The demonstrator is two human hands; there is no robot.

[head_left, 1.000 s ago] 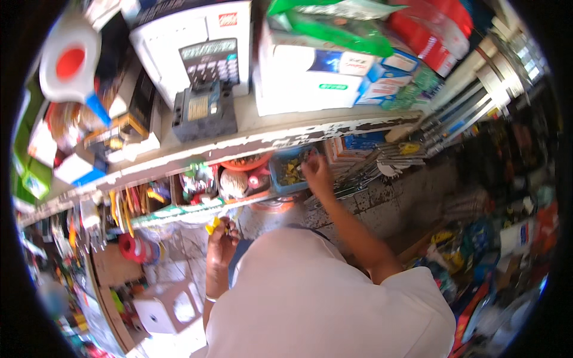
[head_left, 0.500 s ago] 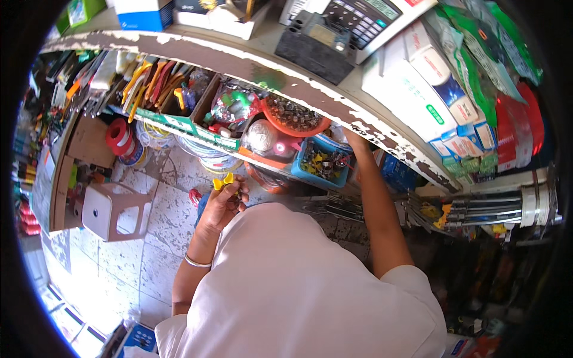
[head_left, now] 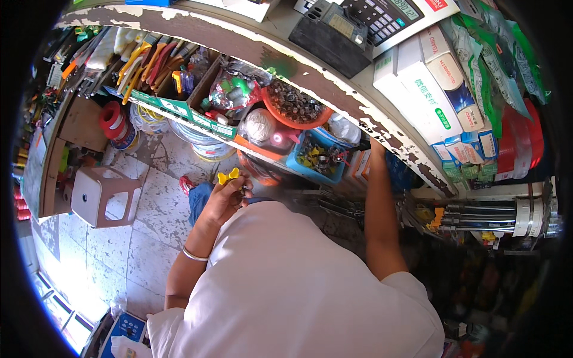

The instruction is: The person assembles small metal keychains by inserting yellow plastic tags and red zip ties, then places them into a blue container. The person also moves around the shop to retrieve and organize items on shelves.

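My left hand point(head_left: 224, 201) is closed in front of my body. Out of its fingers stick the yellow butterfly-shaped handles point(head_left: 228, 176) of what look like small valves; the rest is covered by the fingers. My right hand point(head_left: 376, 147) reaches in under the peeling counter edge, to the right of a blue plastic basket point(head_left: 292, 162). The edge hides its fingers, so what it touches cannot be seen. The basket holds metal fittings, some with yellow handles. An orange bowl point(head_left: 327, 119) full of small metal clamps stands just behind the basket.
Above runs a counter point(head_left: 197, 25) with a calculator-like device point(head_left: 388, 24), a black box point(head_left: 331, 39) and cartons point(head_left: 418, 89). Brushes point(head_left: 143, 65) fill a shelf bin at left. A plastic stool point(head_left: 89, 200) and hose coils point(head_left: 206, 143) stand on the tiled floor.
My right hand has moved to the right, away from behind the blue basket, along the counter's underside. My left hand keeps its hold on the yellow-handled pieces. The view has shifted slightly.
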